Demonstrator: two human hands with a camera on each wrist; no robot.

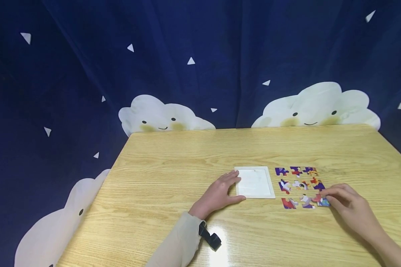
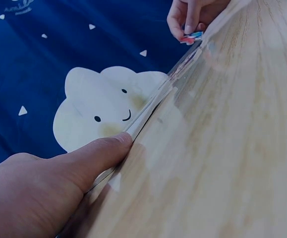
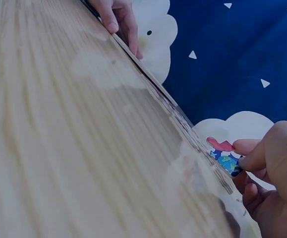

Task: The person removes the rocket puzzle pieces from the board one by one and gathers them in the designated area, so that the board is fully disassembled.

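Observation:
A white square puzzle frame (image 1: 258, 197) lies flat on the wooden table. My left hand (image 1: 220, 193) rests at its left side, with the fingers and thumb spread along the rim; in the left wrist view the straight thumb (image 2: 101, 153) touches the edge. To the right of the frame, several colourful jigsaw pieces (image 1: 300, 185) lie apart in rows. My right hand (image 1: 352, 207) pinches a red and blue puzzle piece (image 3: 226, 161) between thumb and fingers, tilted up at the lower right of the rows.
The light wooden table (image 1: 167, 167) reaches back to a dark blue curtain (image 1: 200, 29) with white clouds and triangles. A black strap with a small block (image 1: 214, 241) sits on the left wrist. Light glares off the table near it.

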